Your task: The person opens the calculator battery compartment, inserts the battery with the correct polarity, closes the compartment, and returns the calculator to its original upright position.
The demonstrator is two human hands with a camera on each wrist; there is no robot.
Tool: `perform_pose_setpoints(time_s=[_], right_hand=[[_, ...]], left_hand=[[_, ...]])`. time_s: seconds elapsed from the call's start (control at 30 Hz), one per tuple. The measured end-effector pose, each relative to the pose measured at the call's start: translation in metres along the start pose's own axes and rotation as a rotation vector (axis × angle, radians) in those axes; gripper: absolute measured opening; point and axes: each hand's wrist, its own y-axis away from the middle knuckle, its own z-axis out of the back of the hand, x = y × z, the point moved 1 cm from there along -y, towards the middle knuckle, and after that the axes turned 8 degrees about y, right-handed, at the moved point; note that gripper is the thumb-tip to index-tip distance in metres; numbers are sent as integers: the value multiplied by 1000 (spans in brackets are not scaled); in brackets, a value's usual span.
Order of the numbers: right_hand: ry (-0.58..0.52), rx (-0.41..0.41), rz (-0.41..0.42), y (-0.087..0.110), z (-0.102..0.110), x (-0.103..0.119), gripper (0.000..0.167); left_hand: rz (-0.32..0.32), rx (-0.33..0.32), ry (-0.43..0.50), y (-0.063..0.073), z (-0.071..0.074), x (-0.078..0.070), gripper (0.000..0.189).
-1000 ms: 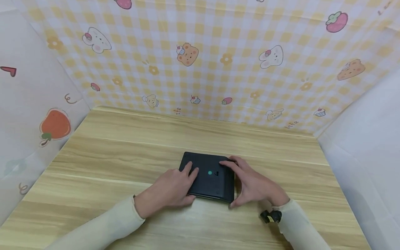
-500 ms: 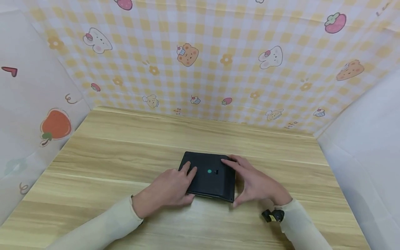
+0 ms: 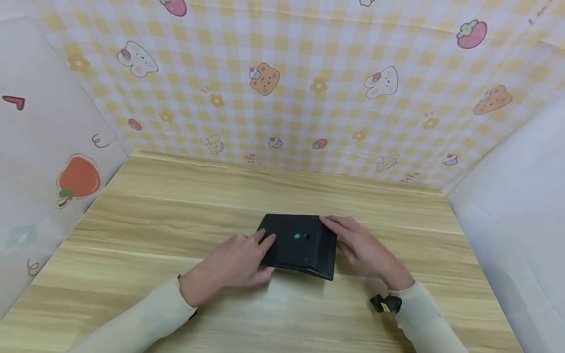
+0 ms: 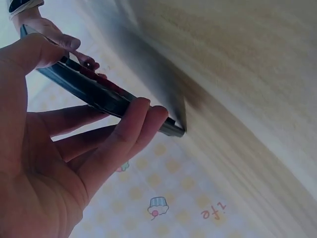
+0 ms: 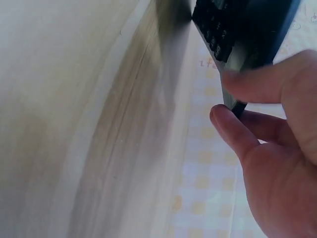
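Observation:
A black desk calculator (image 3: 291,247) is held back side up in the head view, with a round green sticker on its back. My left hand (image 3: 229,262) pinches its left side, fingers on the back and thumb at the near edge. At the far right corner, my right hand (image 3: 366,252) grips it, the thumb hidden beneath in that view. Keys and part of the display side of the calculator (image 5: 218,32) show in the right wrist view. The left wrist view has the calculator (image 4: 89,91) edge-on, tilted, its right part raised off the table.
A wood-grain table (image 3: 176,220) lies under both hands. Behind it hangs a yellow checked cloth (image 3: 291,113) with cartoon prints, and white cloth (image 3: 35,147) stands at the sides. A small black device (image 3: 386,304) is at the right wrist.
The calculator's right side has risen and tilted. My right thumb has gone from its near right corner to underneath. My left hand keeps its hold, shifting slightly.

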Motion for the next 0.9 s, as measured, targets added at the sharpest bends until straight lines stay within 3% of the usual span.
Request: perform_pose_setpoints(time_s=[0.27,0.47,0.7,0.9], right_hand=[[65,-112,24,-2,3,-5,64],[75,-174,34,-2,3,-8,63],[88,-198,20,-1,5,-12,60],[61,-214,14,-1,9,-15,59]], left_hand=[[9,-78,60,4,7,5,57],[-26,-221,89,5,10,11,53],[-114,-393,134,3,12,16,40],[-118,-481,228,0,15,21,32]])
